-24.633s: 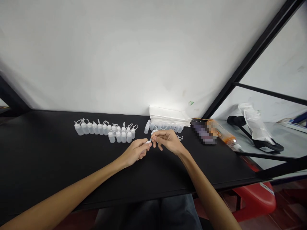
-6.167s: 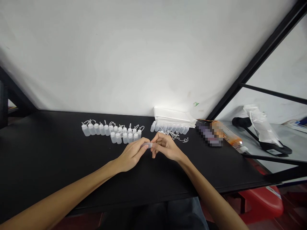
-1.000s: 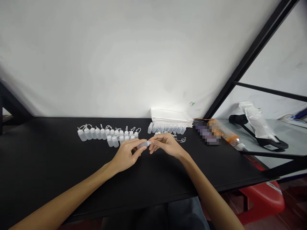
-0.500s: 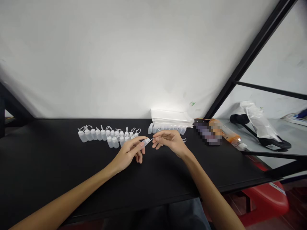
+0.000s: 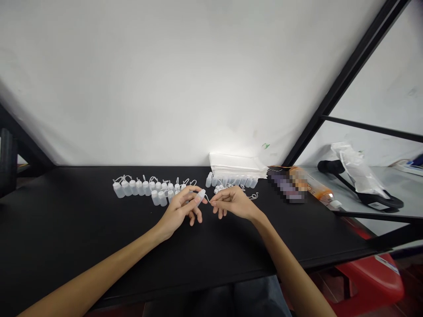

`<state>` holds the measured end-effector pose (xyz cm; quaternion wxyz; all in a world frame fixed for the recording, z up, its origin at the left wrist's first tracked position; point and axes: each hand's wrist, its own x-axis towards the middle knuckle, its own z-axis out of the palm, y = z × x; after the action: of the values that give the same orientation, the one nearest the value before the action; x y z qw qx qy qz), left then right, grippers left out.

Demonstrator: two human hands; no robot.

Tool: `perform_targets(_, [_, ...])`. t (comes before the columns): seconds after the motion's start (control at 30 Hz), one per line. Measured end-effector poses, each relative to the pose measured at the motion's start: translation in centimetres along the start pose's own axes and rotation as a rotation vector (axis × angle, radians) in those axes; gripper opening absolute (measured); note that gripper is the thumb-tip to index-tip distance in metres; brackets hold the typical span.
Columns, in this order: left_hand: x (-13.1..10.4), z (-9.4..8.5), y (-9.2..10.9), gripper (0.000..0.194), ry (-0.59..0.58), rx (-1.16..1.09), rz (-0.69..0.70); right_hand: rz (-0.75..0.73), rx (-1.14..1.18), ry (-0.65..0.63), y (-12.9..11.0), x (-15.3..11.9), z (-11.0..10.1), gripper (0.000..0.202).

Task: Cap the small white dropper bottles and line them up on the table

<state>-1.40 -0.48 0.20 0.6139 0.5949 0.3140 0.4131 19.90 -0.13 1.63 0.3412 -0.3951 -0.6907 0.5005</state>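
Observation:
Over the black table, my left hand (image 5: 180, 207) grips a small translucent plastic bottle (image 5: 200, 196), tilted with its top toward the right. Thumb and fingers of my right hand (image 5: 231, 202) pinch the end of a thin white strap (image 5: 207, 199) close beside the bottle's neck. Whether the strap is joined to the bottle is too small to tell. Left of my hands stand rows of similar small bottles (image 5: 132, 188), several with looped straps on top. Behind my right hand lie loose white caps with straps (image 5: 253, 196), partly hidden.
A stack of white sheets (image 5: 236, 165) lies against the wall, with more small bottles (image 5: 233, 180) in front. To the right are a blurred purple packet (image 5: 287, 187), an orange-labelled drink bottle (image 5: 313, 187) and a black metal frame (image 5: 370, 125). A red stool (image 5: 373, 277) stands below.
The bottle in my left hand has turned more upright. My right hand has come slightly lower, and the strap now bends downward. The whole view has shifted a little.

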Motion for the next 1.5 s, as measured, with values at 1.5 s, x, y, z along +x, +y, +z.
perform_targets(1.5, [0.2,0.1,-1.7,0.035,-0.086,0.123,-0.131,-0.086,-0.793,0.287,1.7,0.4,-3.1,0.008])
